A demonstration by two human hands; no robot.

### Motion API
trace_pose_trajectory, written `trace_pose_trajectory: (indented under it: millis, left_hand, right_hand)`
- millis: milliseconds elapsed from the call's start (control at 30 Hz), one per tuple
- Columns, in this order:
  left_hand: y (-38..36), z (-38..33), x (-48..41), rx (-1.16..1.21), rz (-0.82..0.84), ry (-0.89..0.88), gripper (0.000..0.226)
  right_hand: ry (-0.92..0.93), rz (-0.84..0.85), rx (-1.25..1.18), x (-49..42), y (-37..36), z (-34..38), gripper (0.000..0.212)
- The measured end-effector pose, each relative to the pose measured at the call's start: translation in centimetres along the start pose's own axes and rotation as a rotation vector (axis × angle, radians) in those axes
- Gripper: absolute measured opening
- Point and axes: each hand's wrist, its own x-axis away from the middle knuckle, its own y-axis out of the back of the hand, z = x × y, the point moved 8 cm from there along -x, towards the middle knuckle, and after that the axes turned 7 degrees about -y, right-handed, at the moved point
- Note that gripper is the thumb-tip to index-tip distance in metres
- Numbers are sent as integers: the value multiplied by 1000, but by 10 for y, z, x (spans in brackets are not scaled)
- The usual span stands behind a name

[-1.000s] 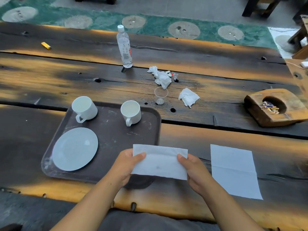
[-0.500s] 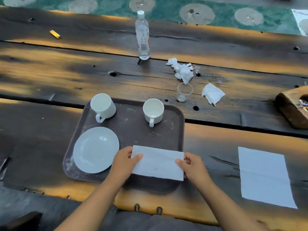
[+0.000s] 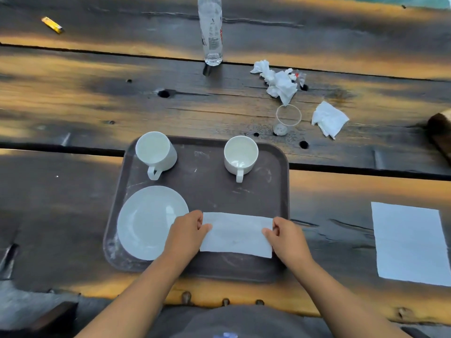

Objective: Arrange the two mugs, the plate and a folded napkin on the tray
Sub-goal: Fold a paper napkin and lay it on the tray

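A dark brown tray (image 3: pixel 207 191) lies on the wooden table in front of me. Two white mugs stand at its far side: the left mug (image 3: pixel 156 153) and the right mug (image 3: pixel 240 156), both with handles toward me. A white plate (image 3: pixel 146 223) sits at the tray's near left. A folded white napkin (image 3: pixel 236 235) lies flat over the tray's near right part. My left hand (image 3: pixel 186 234) pinches its left end and my right hand (image 3: pixel 286 236) pinches its right end.
An unfolded white napkin (image 3: pixel 410 243) lies on the table to the right. Beyond the tray are a clear plastic cup (image 3: pixel 285 119), crumpled tissues (image 3: pixel 278 84), another tissue (image 3: pixel 328 119), a water bottle (image 3: pixel 211 30) and a yellow lighter (image 3: pixel 51 24). A wooden block (image 3: pixel 441 132) sits at the right edge.
Both hands carried the folded napkin forward from the table's near edge onto the tray's near right part. The camera moved closer and tilted down.
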Motion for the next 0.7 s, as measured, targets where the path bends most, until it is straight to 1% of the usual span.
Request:
trace_pose_trajectory:
  millis: [167, 400, 700]
  left_hand:
    - [-4, -2, -4, -97, 33, 11, 33]
    - [-8, -7, -8, -190, 47, -24, 36]
    - [-12, -11, -12, -291, 59, -52, 26]
  right_hand:
    - [-25, -16, 132, -1, -4, 5, 34]
    - [-23, -34, 191, -4, -6, 7, 30]
    - [-23, -48, 208, -4, -8, 11, 24]
